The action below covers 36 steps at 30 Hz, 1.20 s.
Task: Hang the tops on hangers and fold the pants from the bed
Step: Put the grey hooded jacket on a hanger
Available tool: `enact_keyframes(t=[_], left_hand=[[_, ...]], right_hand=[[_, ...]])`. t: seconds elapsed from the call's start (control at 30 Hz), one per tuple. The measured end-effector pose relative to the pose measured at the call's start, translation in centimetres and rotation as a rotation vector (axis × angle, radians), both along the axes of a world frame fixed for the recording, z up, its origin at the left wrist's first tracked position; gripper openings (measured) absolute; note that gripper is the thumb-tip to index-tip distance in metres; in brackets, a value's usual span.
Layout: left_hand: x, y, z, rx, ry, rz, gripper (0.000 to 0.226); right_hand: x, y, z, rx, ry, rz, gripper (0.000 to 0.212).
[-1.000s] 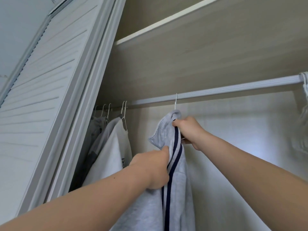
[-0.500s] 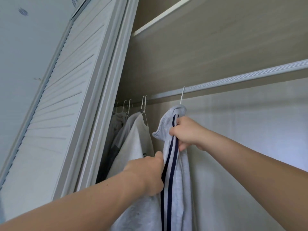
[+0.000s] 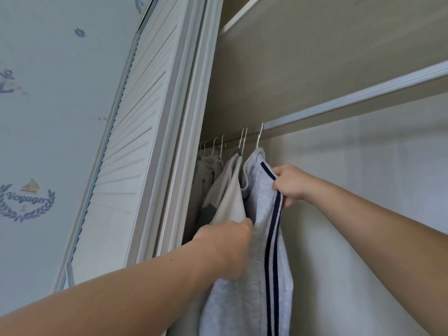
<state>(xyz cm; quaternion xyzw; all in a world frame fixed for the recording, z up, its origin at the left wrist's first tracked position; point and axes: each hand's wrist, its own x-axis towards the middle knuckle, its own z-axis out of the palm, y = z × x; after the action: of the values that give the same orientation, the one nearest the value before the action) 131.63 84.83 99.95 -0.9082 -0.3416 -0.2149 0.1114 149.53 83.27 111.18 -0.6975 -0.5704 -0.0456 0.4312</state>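
Observation:
A light grey top with two navy stripes [image 3: 259, 209] hangs from a white hanger [image 3: 260, 137] hooked on the closet rod [image 3: 351, 99]. My right hand [image 3: 289, 184] grips the top's striped edge just below the shoulder. My left hand [image 3: 228, 246] holds the front of the same top lower down, fingers curled into the fabric. The hanger's body is hidden inside the garment.
To the left on the rod hang a cream top [image 3: 230, 197] and several grey garments [image 3: 208, 170] on white hangers. A white louvered closet door [image 3: 126, 151] stands at the left. A shelf [image 3: 315, 44] runs above the rod. Bare rod extends to the right.
The striped top has slid left along the rod toward the other garments. My right hand moved from the collar down to the striped edge. The view turned left.

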Motion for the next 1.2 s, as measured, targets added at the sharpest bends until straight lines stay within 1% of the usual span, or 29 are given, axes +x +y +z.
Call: enact_keyframes(t=[0.1, 0.17, 0.2, 0.27, 0.33, 0.4, 0.47, 0.53, 0.6, 0.67, 0.77, 0.93, 1.07, 1.2], left_hand=[[-0.2, 0.4, -0.3, 0.008, 0.007, -0.005, 0.034], [-0.5, 0.3, -0.5, 0.020, 0.018, -0.002, 0.038], [-0.7, 0.3, -0.5, 0.017, 0.019, -0.002, 0.038], [-1.3, 0.0, -0.7, 0.016, -0.007, -0.009, 0.032], [-2.3, -0.5, -0.8, 0.069, -0.039, -0.020, 0.026], [-3.9, -1.0, -1.2, 0.166, -0.066, -0.059, 0.029], [-5.9, -1.9, -1.8, 0.393, -0.075, -0.104, 0.033], [-8.5, -3.0, -2.4, 0.623, -0.116, -0.129, 0.031], [-11.3, -4.1, -3.0, 0.721, -0.189, -0.135, 0.030], [-14.5, -5.0, -3.7, 0.731, -0.203, -0.084, 0.034], [-19.9, -6.3, -5.1, 0.715, -0.188, 0.027, 0.039], [-30.2, -9.4, -7.5, 0.631, -0.158, 0.252, 0.052], [-40.4, -13.8, -10.5, 0.549, -0.181, 0.470, 0.065], [-51.1, -19.9, -14.1, 0.447, -0.131, 0.702, 0.073]], right_hand=[[0.6, -0.2, -1.0, 0.035, 0.011, 0.033, 0.028], [0.6, -0.3, -1.7, 0.058, -0.006, 0.060, 0.018], [0.4, -0.4, -2.1, 0.069, -0.035, 0.065, 0.016], [-0.3, -0.5, -2.9, 0.086, -0.156, 0.040, 0.020], [-1.4, -0.8, -4.0, 0.099, -0.300, 0.013, 0.030], [-2.5, -1.2, -5.5, 0.123, -0.398, -0.007, 0.047], [-3.9, -2.0, -7.3, 0.201, -0.495, -0.023, 0.062], [-5.9, -2.9, -8.8, 0.302, -0.593, -0.027, 0.066], [-8.5, -3.7, -9.9, 0.344, -0.641, -0.034, 0.066], [-11.7, -4.5, -10.6, 0.340, -0.637, -0.009, 0.066], [-17.0, -5.5, -11.7, 0.307, -0.648, 0.072, 0.072], [-27.2, -6.9, -14.0, 0.261, -0.661, 0.201, 0.077], [-37.0, -8.6, -17.1, 0.235, -0.632, 0.412, 0.078], [-47.5, -11.3, -21.3, 0.230, -0.620, 0.613, 0.077]])
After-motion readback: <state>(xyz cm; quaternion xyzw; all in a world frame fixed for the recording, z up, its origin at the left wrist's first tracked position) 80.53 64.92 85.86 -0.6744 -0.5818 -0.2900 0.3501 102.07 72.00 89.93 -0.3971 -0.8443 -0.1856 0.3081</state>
